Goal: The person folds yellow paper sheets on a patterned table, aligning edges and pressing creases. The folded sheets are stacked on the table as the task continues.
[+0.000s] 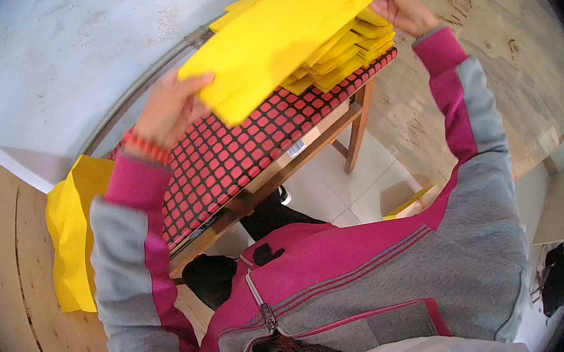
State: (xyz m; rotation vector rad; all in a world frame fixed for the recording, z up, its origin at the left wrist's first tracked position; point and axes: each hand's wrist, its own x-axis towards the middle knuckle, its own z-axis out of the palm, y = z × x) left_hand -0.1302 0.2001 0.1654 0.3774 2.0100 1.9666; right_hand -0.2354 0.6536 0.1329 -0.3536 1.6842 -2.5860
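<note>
A long yellow sheet (286,33), which looks like felt or soft fabric, is stretched between my two hands. My left hand (173,105) pinches its near left corner, thumb on top. At the far right corner my right hand (405,7) grips it, thumb over the edge and the other fingers beneath. Below the sheet a stack of folded yellow pieces (345,54) lies on the padded bench top (224,155), which has a red and black pattern. The raised sheet hides part of that stack.
To the left, a yellow piece (80,234) hangs over a wooden board (5,277). A grey pipe (127,96) runs along the wall behind the bench. A large plywood panel (494,82) stands at right. On the tiled floor (367,187) lies a small yellow item (410,204).
</note>
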